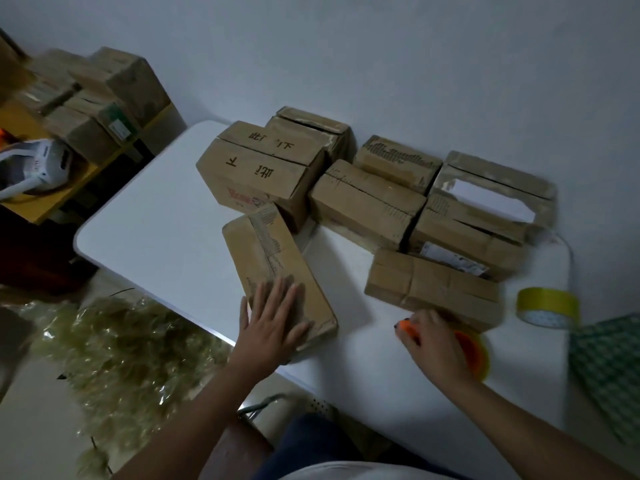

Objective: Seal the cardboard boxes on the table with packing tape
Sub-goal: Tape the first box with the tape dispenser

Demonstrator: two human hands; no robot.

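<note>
Several worn cardboard boxes crowd the far half of the white table (156, 220). The nearest box (270, 258) lies lengthwise at the table's front edge, and my left hand (273, 320) rests flat on its near end, fingers spread. My right hand (433, 344) grips an orange tape dispenser (472, 351) holding a roll, on the table just in front of a low flat box (433, 285). A second roll of yellowish packing tape (547, 308) stands on its side near the right edge. A larger box with black handwriting (259, 168) sits behind the nearest box.
A green checked cloth (609, 368) hangs by the table's right end. Crumpled clear tape or film (121, 355) is piled on the floor at the left. More boxes (100, 105) are stacked on a yellow shelf at the far left, beside a white device (38, 164).
</note>
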